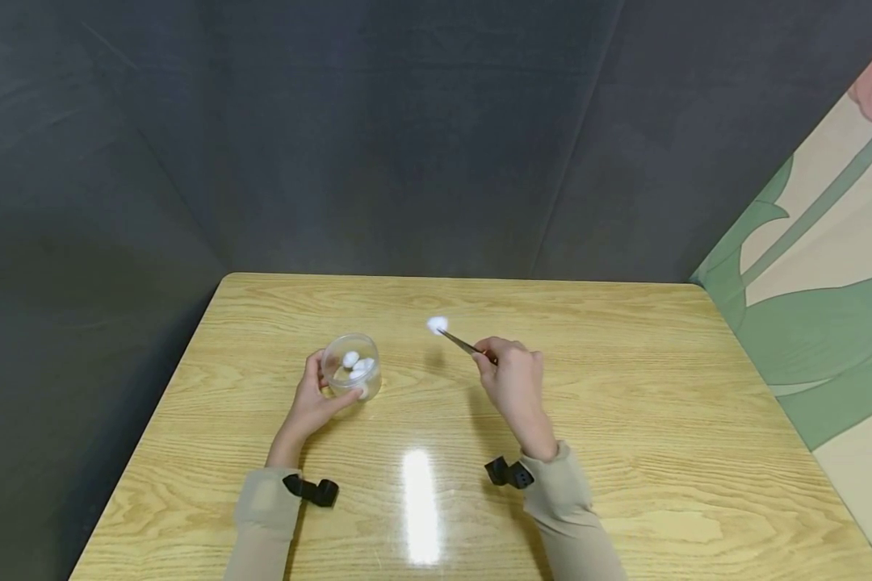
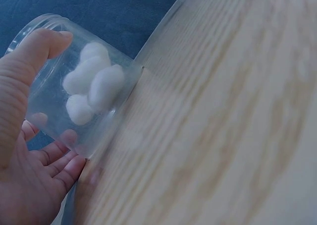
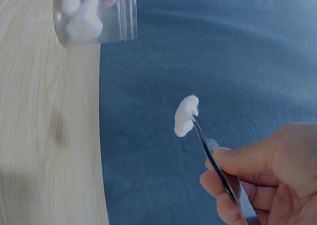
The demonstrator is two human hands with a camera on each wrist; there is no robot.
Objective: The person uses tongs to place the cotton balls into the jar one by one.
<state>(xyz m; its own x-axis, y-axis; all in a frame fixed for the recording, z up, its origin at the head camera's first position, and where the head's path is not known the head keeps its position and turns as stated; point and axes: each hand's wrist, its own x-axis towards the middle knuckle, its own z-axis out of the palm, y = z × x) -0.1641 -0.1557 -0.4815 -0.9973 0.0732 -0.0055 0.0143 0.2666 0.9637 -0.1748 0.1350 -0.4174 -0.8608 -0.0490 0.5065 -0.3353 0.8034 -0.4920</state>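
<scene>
My left hand (image 1: 318, 401) grips a clear round plastic jar (image 2: 54, 93), thumb on the near side and fingers around the far side. Several white cotton balls (image 2: 106, 86) lie inside it, and its top is uncovered. The jar stands on the table at left of centre. My right hand (image 1: 514, 381) pinches metal tweezers (image 3: 218, 168) between thumb and fingers. A single cotton ball (image 3: 186, 117) is held in the tweezers' tips, up above the table and to the right of the jar.
The wooden table (image 1: 661, 403) spreads out under both hands. Behind it and along the left hangs a dark cloth (image 1: 407, 145). A floral-patterned curtain (image 1: 828, 307) borders the right side. Black wrist straps (image 1: 312, 490) sit at both sleeve cuffs.
</scene>
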